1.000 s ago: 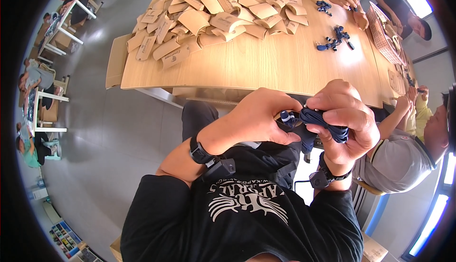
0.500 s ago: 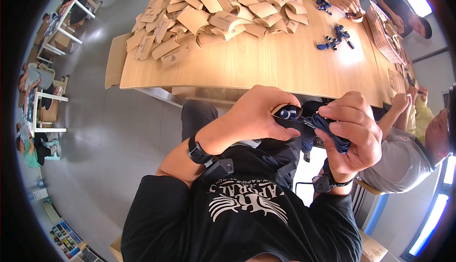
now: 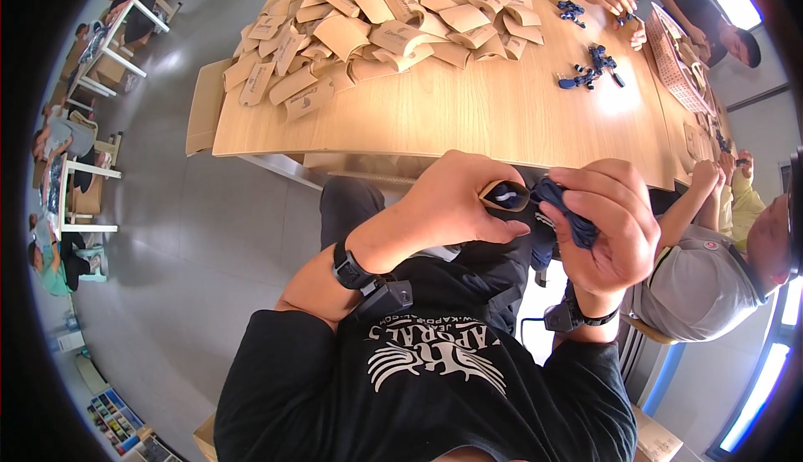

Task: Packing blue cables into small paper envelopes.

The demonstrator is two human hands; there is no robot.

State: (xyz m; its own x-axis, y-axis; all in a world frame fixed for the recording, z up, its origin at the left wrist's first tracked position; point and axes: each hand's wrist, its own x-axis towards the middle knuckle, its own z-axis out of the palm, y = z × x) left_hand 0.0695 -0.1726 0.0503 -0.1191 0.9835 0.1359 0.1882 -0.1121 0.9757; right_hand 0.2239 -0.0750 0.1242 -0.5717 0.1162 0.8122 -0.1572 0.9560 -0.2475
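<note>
My left hand (image 3: 468, 198) is closed round a small brown cardboard pillow box (image 3: 520, 200), its open end facing right. Inside the opening sits a dark blue piece with a bit of white. Close beside that opening, my right hand (image 3: 609, 226) grips a coiled dark blue cable (image 3: 577, 219), pinched between thumb and fingers. The cable's near end reaches the mouth of the box. How much of it lies inside is hidden by the cardboard.
A big heap of brown pillow boxes (image 3: 368, 35) covers the table's (image 3: 418, 119) far left. Dark blue cables (image 3: 595, 69) lie at the right, near a pink basket (image 3: 672, 64). A co-worker's hands (image 3: 615, 2) work at the far edge. Another person (image 3: 703, 282) sits close on my right.
My right hand has moved slightly left with the coiled cable, nearer the box. The blue and white piece sits deeper inside it. The co-worker's hands have shifted.
</note>
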